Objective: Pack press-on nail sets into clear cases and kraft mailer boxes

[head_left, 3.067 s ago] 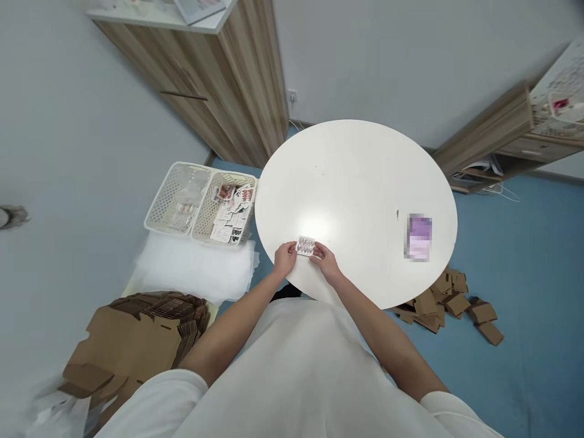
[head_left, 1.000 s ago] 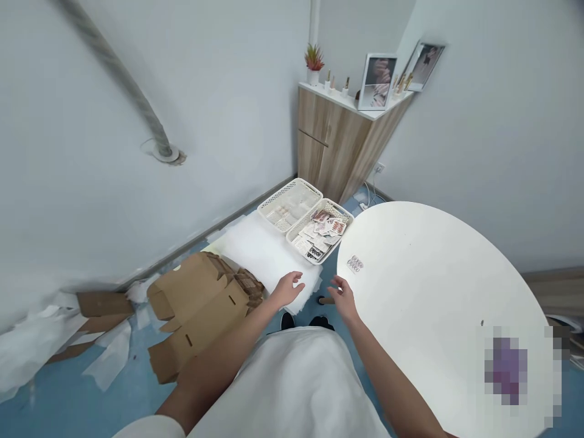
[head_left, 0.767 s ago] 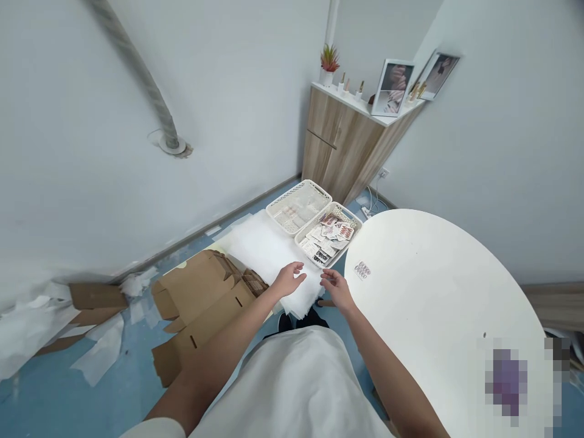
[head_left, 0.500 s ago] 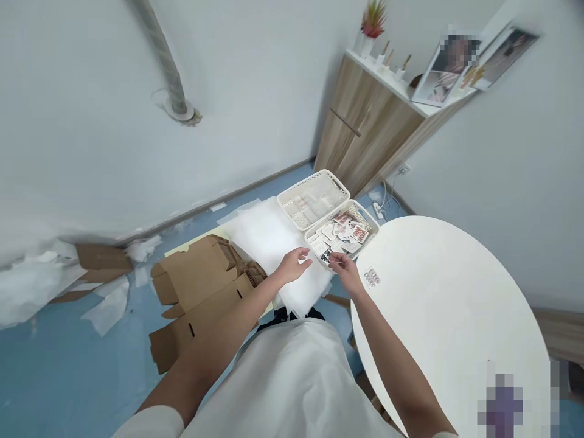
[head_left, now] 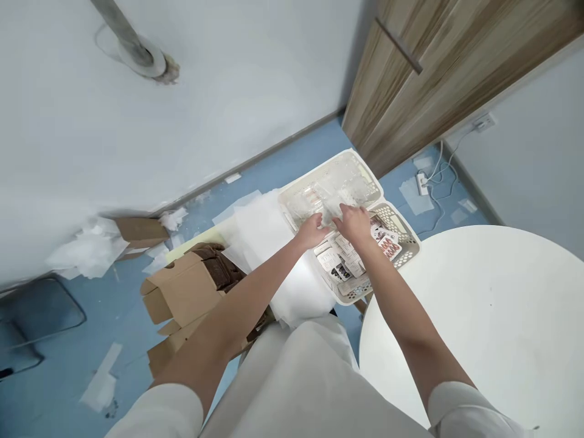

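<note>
My left hand (head_left: 312, 231) is at the near edge of the far white basket (head_left: 292, 185), fingers curled and slightly apart, with nothing clearly in them. My right hand (head_left: 354, 224) reaches over the same basket, its fingers bent down by a clear plastic packet (head_left: 335, 204); whether it grips the packet I cannot make out. Several clear packets lie in that basket. The nearer white basket (head_left: 413, 243) holds many printed cards (head_left: 349, 258), some with red or black nail shapes, partly under my right forearm.
White foam sheets (head_left: 264, 234) lie left of the baskets, flattened brown cardboard boxes (head_left: 187, 286) further left. A round white table (head_left: 474, 316) stands right. Beyond are a wooden cabinet (head_left: 410, 79) and a power strip (head_left: 422, 184).
The view has tilted down and come closer. Both hands have moved from the card basket to the far basket of clear packets. The card on the round table no longer shows.
</note>
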Motion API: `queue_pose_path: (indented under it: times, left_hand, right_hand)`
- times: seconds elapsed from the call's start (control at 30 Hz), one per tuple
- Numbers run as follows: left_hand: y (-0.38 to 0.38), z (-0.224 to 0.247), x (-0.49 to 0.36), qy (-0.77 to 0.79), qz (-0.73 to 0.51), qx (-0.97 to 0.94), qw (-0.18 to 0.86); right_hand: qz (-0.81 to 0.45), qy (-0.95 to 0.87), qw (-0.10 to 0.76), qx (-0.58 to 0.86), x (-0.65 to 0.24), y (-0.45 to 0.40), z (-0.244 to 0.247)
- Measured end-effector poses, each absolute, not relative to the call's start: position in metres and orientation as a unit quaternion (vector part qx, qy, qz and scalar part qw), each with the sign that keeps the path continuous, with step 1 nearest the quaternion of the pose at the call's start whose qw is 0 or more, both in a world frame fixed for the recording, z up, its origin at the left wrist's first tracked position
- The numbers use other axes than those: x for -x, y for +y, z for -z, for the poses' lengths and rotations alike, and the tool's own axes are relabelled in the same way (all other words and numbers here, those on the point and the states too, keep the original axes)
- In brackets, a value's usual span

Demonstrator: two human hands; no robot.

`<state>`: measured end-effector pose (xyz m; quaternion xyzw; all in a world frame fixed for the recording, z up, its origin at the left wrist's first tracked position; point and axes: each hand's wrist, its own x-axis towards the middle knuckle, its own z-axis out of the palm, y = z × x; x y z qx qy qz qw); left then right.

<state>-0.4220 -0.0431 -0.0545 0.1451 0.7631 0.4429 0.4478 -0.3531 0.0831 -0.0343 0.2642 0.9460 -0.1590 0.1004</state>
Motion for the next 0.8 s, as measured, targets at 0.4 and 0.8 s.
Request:
queue_pose_path:
  times: [0.4,0.8]
  left_hand:
    - [0.002,0.090,0.433,0.713,-0.506,-0.067,0.480]
    - [-0.015,0.065,0.427,0.704,-0.560,-0.086,0.427]
  right_hand:
    - [0.091,0.915,0.226,-0.320,0.390,0.092,0.069]
    - [0.156,0.922,0.198,-0.293,0.387,0.085,0.041]
